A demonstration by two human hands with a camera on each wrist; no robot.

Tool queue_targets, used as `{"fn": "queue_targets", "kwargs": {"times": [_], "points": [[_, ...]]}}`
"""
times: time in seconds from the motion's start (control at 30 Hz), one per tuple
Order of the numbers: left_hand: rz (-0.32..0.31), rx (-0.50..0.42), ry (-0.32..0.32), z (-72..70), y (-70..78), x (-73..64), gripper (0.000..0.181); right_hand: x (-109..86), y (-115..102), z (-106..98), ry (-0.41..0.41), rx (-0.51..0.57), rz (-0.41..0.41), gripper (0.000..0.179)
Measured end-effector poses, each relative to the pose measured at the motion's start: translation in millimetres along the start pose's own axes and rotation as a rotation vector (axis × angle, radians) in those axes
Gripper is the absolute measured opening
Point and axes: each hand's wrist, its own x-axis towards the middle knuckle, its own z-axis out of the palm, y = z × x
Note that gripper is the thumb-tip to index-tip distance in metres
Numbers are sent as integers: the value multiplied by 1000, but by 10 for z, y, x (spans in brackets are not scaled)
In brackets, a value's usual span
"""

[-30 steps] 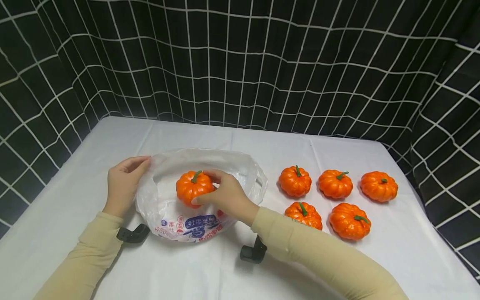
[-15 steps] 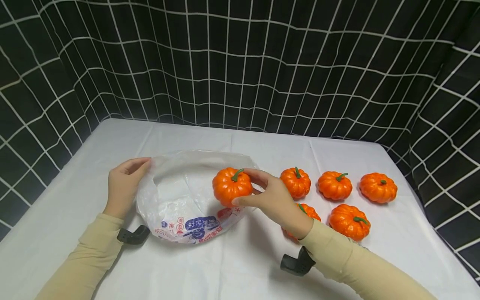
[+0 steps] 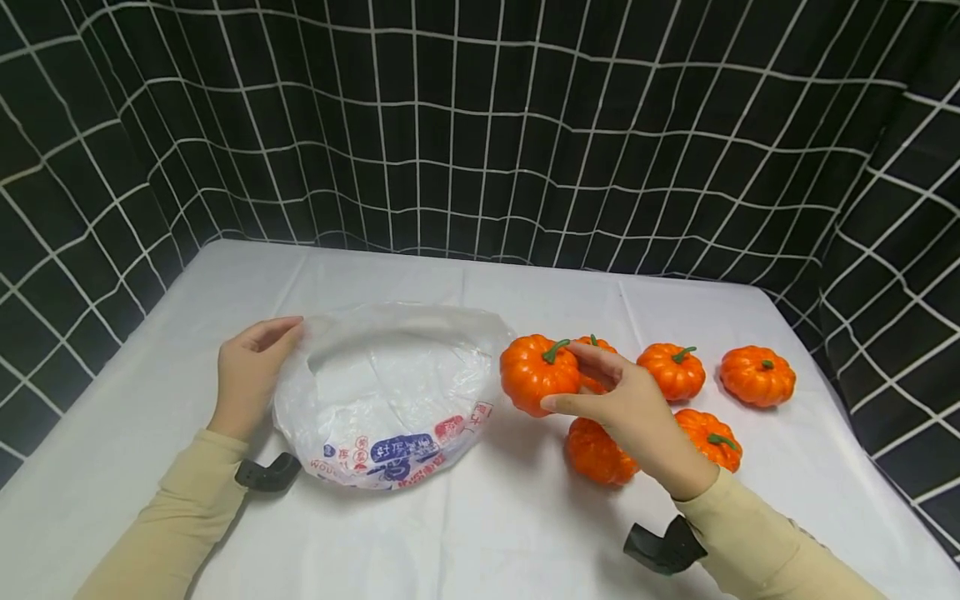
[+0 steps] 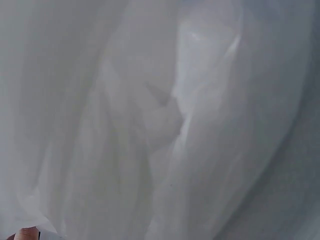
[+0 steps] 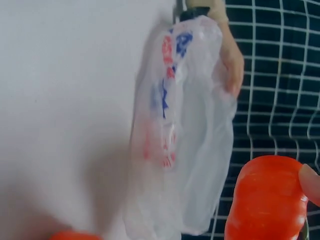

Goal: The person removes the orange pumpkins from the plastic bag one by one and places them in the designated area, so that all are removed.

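Observation:
In the head view my left hand (image 3: 251,375) pinches the left rim of a white plastic bag (image 3: 390,392) printed in blue and red, whose mouth gapes upward. The left wrist view is filled by the bag's film (image 4: 125,140), a fingertip (image 4: 26,234) at its lower left corner. My right hand (image 3: 630,408) holds a small orange pumpkin (image 3: 534,375) with a green stem, thumb and fingers gripping its right side. This pumpkin is raised just right of the bag, apart from it. No pumpkin shows inside the bag. In the right wrist view, the held pumpkin (image 5: 267,200) appears lower right.
Several other orange pumpkins lie on the white-covered table (image 3: 360,550) to the right, including one at far right (image 3: 757,376) and one partly behind my wrist (image 3: 600,454). A black curtain (image 3: 465,125) with white grid lines encloses the table. Black wrist mounts (image 3: 663,546) hang under both sleeves.
My right hand has carried the pumpkin from inside the bag's mouth rightward, out past its right rim. The bag's right side has slackened inward. My left hand has stayed at the left rim.

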Motion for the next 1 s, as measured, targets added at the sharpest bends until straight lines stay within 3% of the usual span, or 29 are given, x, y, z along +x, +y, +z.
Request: {"fn": "queue_targets", "kwargs": {"times": [0.27,0.6,1.0], "points": [[-2,9,5,-17,9,-7,36,-103,109,-263,42,12,5,88],[-5,8,-6,2,10,-7,36,-203,344,-606,111,-54,63,87],[-7,1,-4,17,5,-2,36,-368,695,-1017,299,-29,196,94]]}}
